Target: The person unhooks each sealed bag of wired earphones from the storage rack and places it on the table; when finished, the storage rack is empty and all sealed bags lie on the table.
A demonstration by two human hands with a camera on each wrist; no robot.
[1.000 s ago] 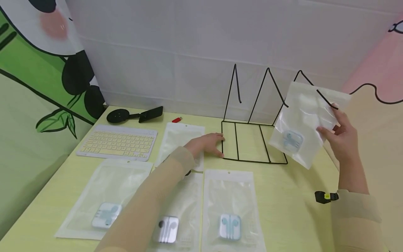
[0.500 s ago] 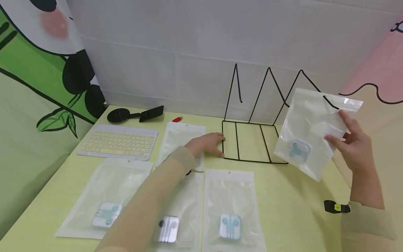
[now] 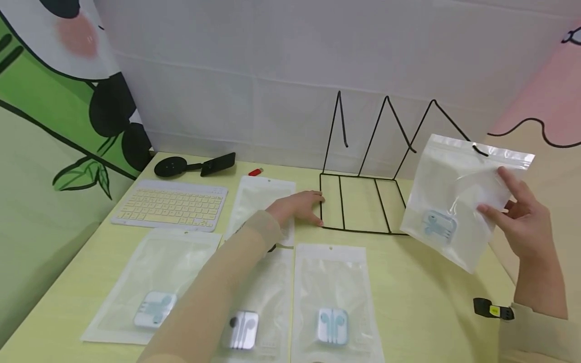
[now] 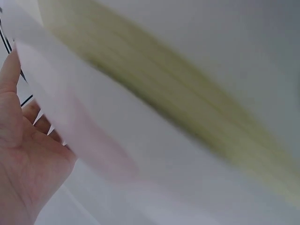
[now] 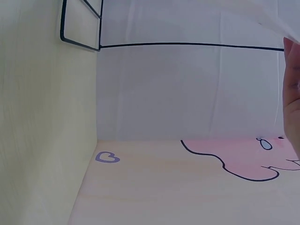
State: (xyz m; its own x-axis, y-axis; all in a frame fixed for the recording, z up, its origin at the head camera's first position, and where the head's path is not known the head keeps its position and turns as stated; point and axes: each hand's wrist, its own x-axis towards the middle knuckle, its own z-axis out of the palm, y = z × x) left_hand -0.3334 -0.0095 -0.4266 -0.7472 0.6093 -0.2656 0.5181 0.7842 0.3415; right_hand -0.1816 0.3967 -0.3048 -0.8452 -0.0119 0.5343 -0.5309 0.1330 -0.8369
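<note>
My right hand pinches the side of a clear plastic pouch, thumb in front. A white earphone case shows low inside it. The pouch hangs on the right prong of a black wire display rack, whose tip pokes out in front near the pouch's top edge. My left hand grips the left side of the rack's base, fingertips and thumb at the wire. In the left wrist view, blurred white material hides most of the scene beside the left hand. Only the right hand's edge shows in the right wrist view.
Several flat pouches lie on the table, including one with an earphone case at front centre. A white keyboard, a black folding stand and a small red plug lie back left. Cloth walls enclose the table.
The right hand has drawn the pouch right and toward me along the prong, so less of the tip shows in front of it. The left hand and rack base stay in place.
</note>
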